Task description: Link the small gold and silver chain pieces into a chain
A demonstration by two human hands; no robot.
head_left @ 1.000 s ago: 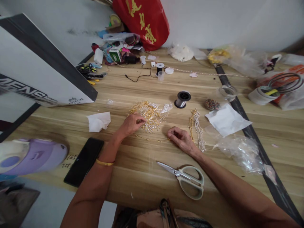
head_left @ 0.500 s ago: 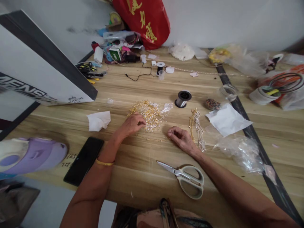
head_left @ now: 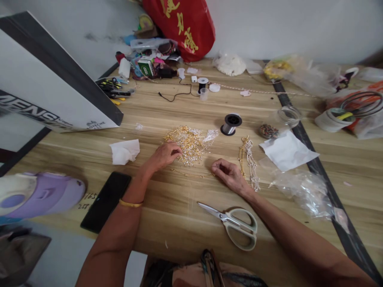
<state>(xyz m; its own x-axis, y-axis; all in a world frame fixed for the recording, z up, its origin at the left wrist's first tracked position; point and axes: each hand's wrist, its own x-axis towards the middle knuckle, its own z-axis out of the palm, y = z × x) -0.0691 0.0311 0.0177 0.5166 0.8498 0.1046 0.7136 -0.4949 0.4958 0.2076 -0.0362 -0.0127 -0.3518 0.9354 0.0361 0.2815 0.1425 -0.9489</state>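
Note:
A pile of small gold and silver beaded pieces (head_left: 190,145) lies mid-table. At its left edge is my left hand (head_left: 166,154), fingers pinched together over the nearest pieces; anything between them is too small to make out. My right hand (head_left: 228,174) rests on the table to the right, thumb and forefinger closed at the right end of a thin gold chain (head_left: 191,174). This chain runs across the wood below the pile. Gold and silver chains (head_left: 250,163) lie right of my right hand. Scissors (head_left: 236,225) lie below it, blades toward the left.
Behind the pile stands a wire spool (head_left: 230,124). A black phone (head_left: 105,202) and a white tissue (head_left: 125,152) are at left. On the right are a glass jar (head_left: 289,116), white paper (head_left: 287,150) and clear plastic bags (head_left: 303,191). A large box (head_left: 60,79) stands back left.
My left hand has shifted slightly left, still at the pile's edge with its fingers pinched. My right hand stays in place at the chain's end.

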